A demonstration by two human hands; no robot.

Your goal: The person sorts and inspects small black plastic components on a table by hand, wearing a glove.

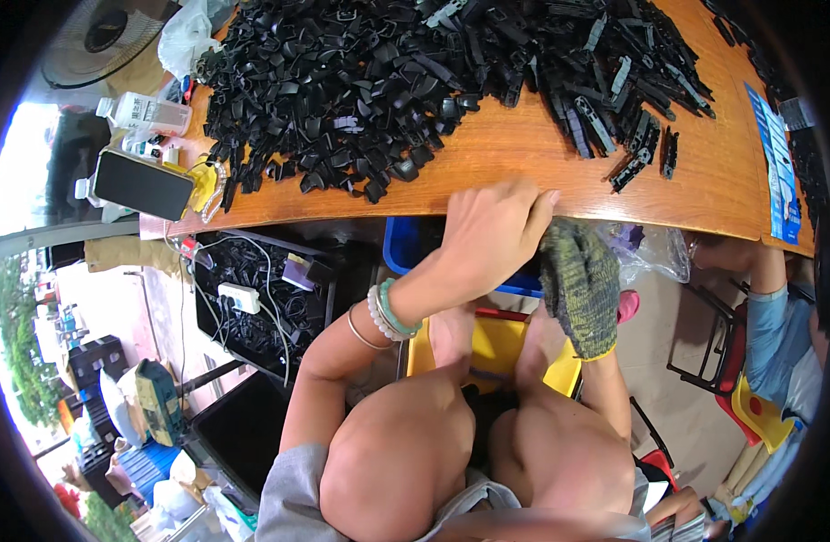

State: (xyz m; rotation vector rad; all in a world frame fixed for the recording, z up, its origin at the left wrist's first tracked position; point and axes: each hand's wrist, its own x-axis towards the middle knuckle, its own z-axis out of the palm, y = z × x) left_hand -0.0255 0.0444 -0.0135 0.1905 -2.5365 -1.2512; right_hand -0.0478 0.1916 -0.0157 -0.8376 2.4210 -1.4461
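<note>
My left hand [493,228], bare with bracelets at the wrist, is at the table's front edge. Its fingers are curled closed, and whatever they may hold is hidden under the hand. Just to its right, below the edge, is my right hand [579,294] in a dark grey-and-yellow knitted glove. The gloved fingers bend toward the left hand and look closed; their tips and anything in them are out of sight. Beyond the hands, small black curved plastic pieces [342,108] are heaped on the wooden table [487,185]. Long black plastic strips [595,90] form a pile at the right.
Beneath the table edge is a blue bin [399,248], with a yellow stool [419,352] around my legs. A black crate [229,334] of parts and a power strip [239,298] are at left. A phone [144,183] stands at the table's left. A co-worker's arm [767,280] appears right.
</note>
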